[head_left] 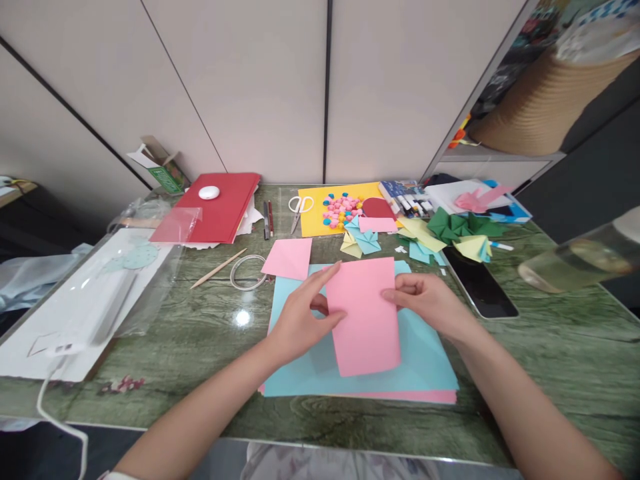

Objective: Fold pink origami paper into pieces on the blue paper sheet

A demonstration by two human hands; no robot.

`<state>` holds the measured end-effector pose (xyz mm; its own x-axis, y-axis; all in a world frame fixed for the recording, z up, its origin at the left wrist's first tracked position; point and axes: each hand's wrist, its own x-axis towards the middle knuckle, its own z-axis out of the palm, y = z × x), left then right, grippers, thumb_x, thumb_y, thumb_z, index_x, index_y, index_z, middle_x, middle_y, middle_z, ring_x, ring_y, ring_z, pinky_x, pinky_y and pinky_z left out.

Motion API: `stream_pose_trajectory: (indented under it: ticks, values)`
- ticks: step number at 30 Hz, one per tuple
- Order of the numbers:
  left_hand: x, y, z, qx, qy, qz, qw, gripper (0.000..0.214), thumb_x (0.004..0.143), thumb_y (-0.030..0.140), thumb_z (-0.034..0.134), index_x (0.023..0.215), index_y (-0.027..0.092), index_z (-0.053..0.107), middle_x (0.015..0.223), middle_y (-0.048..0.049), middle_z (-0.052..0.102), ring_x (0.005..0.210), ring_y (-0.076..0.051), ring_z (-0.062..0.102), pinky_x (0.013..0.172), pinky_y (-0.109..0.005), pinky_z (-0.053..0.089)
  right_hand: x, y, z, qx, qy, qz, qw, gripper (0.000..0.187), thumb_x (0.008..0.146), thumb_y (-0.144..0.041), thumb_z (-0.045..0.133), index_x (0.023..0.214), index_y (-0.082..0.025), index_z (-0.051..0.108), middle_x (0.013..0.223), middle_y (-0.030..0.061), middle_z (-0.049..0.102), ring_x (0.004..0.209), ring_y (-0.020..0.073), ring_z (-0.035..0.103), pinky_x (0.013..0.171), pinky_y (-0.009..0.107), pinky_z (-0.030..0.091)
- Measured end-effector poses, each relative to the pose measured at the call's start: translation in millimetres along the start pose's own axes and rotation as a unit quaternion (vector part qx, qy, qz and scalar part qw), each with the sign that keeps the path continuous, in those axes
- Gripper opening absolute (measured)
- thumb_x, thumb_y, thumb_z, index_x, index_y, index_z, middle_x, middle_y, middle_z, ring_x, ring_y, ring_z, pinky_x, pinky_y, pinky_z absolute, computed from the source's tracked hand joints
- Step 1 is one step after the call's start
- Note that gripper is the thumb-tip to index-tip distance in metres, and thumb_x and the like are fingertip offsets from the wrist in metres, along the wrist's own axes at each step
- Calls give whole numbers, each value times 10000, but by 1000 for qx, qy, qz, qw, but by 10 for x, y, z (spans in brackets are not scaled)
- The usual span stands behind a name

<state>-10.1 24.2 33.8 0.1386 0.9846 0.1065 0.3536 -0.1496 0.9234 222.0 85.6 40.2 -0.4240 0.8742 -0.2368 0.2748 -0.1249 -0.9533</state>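
Pink sheet [365, 327] gripped at both sides

Left hand [305, 310] pinches its left edge; right hand [427, 300] pinches its right edge, lower centre of frame. Beneath: blue paper [425, 373] on green desk [210, 380]. Farther out: scissors [301, 205], upper centre; phone [483, 283], right of centre.
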Motion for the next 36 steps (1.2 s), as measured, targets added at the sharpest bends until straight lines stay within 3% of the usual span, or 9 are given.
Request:
stream_pose_trajectory:
  ticks: [11,15,18,23,36]
  values:
    - [-10,0,-7,-13,-1,23,1000,707,736,138,638,1357,343,372,1367,-82,422,621,-34,564,649,-219,535,-15,-13,-19,9,-7,12,1000,337,658,-498,700,623,-172,619,629,12,626,617,146,581,602,261,488]
    - [-3,-11,-12,7,23,64,998,457,753,163,638,1193,272,583,1096,-39,621,667,-72,561,674,-222,534,-13,-9,-11,29,1,14,999,321,646,-484,716,641,-172,640,633,13,641,610,145,592,604,264,493]
    - [3,-7,-17,27,16,68,997,435,760,164,633,1182,262,594,958,-18,646,666,-82,556,666,-224,534,-11,10,-9,42,-1,16,999,301,660,-464,714,665,-171,646,654,13,653,622,142,600,617,261,493]
    - [-1,-6,-17,21,11,74,997,554,753,155,636,1270,301,502,1110,-21,588,618,-41,541,642,-194,526,-10,10,2,53,11,13,998,286,667,-444,717,711,-170,650,695,16,659,643,140,602,631,261,495]
    - [2,-10,-31,38,13,72,997,582,757,141,622,1293,308,471,1135,-21,565,574,-14,523,624,-175,513,-12,-10,-3,22,7,0,1000,309,666,-454,713,615,-169,605,619,5,608,615,137,565,608,256,469]
